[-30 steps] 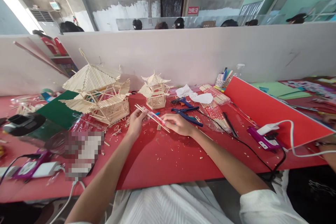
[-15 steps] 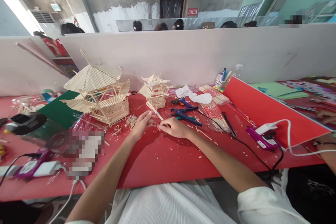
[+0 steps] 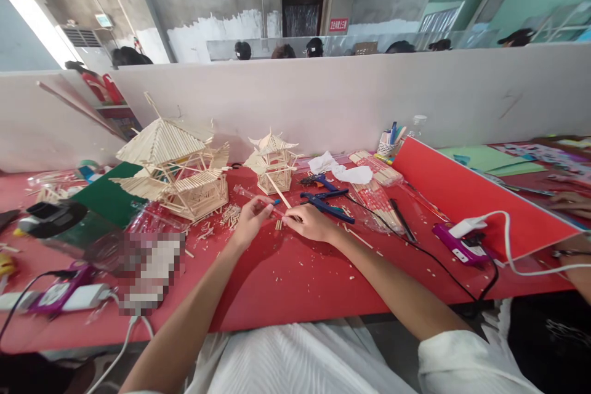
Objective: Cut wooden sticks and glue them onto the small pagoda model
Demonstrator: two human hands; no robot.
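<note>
My left hand (image 3: 250,220) is closed around a narrow clear plastic wrapper (image 3: 244,191) with a reddish tint, which reaches out past the fingers to the upper left. A small blue piece (image 3: 276,202) shows at its fingertips; what it belongs to is hidden. My right hand (image 3: 310,221) pinches a pale wooden chopstick (image 3: 277,189) that slants up to the left. Both hands are close together above the red table (image 3: 295,283). Behind them stands a small pagoda model of sticks (image 3: 272,163). Short cut stick pieces (image 3: 278,225) lie just below the fingers.
A larger stick pavilion (image 3: 175,163) stands at left. Blue glue guns (image 3: 327,200), white tissue (image 3: 339,167) and packs of chopsticks (image 3: 376,200) lie at right, near a red board (image 3: 471,191). Purple power strips (image 3: 462,245) and cables sit on both sides. Another person's hand (image 3: 572,202) is at far right.
The clear wrapper, upright between my hands before, now leans to the upper left in my left hand. The chopstick in my right hand has shifted slightly and the blue piece has come into view.
</note>
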